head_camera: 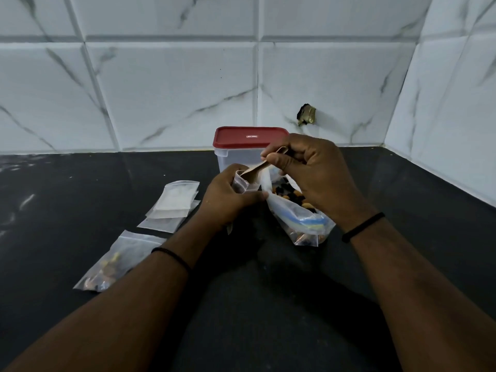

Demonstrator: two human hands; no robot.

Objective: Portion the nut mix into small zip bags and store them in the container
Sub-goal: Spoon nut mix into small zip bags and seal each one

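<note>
My left hand (228, 197) grips a small clear zip bag (244, 183) with its mouth held open. My right hand (314, 173) holds a wooden spoon (264, 165) by the handle, its bowl tipped into that small bag. Under my right hand lies the large zip bag of nut mix (298, 218), open, with brown and dark nuts showing. A clear container with a red lid (248, 145), lid on, stands just behind both hands. A filled small bag (115, 264) lies at the left by my forearm.
A stack of empty small zip bags (173, 205) lies on the dark countertop (80, 197) left of my hands. White marble-look tiled walls meet in a corner at the right, and a damaged spot (306, 115) marks the back wall.
</note>
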